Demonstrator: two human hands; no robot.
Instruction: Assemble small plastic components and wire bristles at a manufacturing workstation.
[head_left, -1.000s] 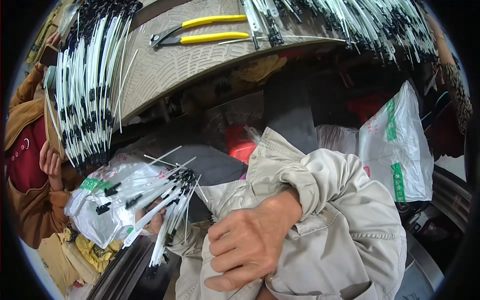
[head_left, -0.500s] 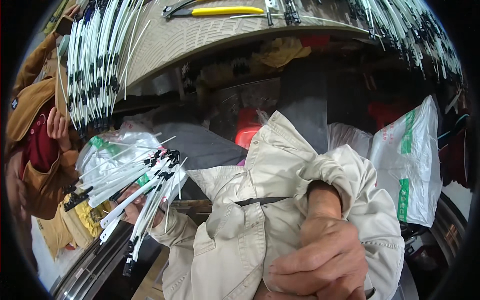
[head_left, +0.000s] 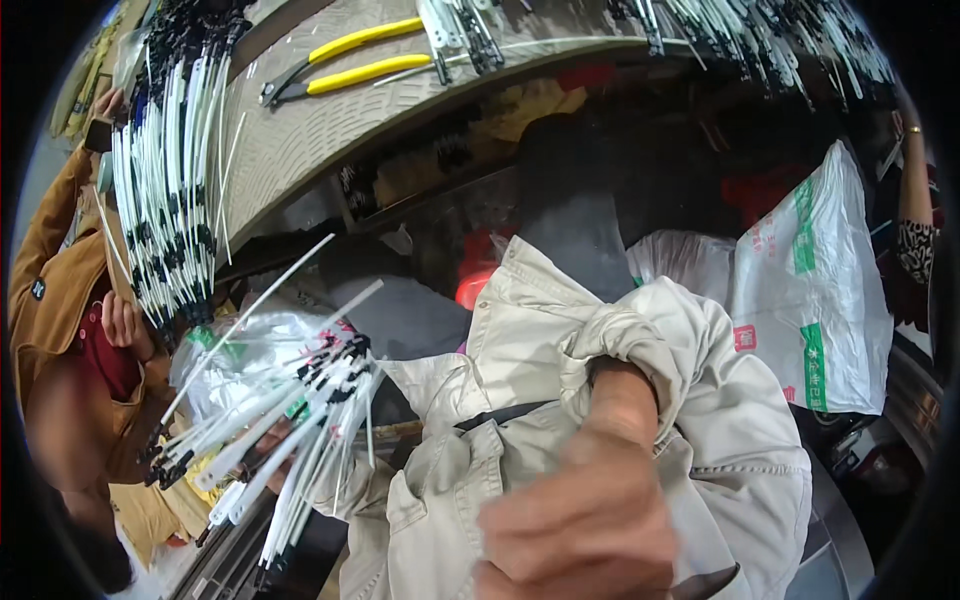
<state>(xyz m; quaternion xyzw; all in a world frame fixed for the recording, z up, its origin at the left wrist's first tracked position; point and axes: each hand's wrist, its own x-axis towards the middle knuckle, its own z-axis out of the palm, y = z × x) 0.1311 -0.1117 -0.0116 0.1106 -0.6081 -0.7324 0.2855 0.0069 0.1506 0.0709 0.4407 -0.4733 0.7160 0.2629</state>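
My left hand (head_left: 272, 452) is closed round a fanned bundle of long, thin white strips with black ends (head_left: 300, 400). The strips spread out on both sides of the hand and hide most of its fingers. In front of my beige jacket (head_left: 440, 480), my right hand (head_left: 585, 510) is low and close to the camera. Motion smears it, but its fingers look curled inward. Whatever lies inside that grip, if anything, is hidden.
Yellow-handled pliers (head_left: 365, 42) lie on the patterned table (head_left: 330, 130). More strips are heaped at its left end (head_left: 180, 170) and far right (head_left: 770, 35). A white plastic bag (head_left: 850, 290) stands at right. A co-worker in a brown jacket (head_left: 65, 265) is at left.
The view has shifted, so the pliers now show more fully. My right hand has moved and is blurred. The left hand still holds the bundle, its strips fanned differently.
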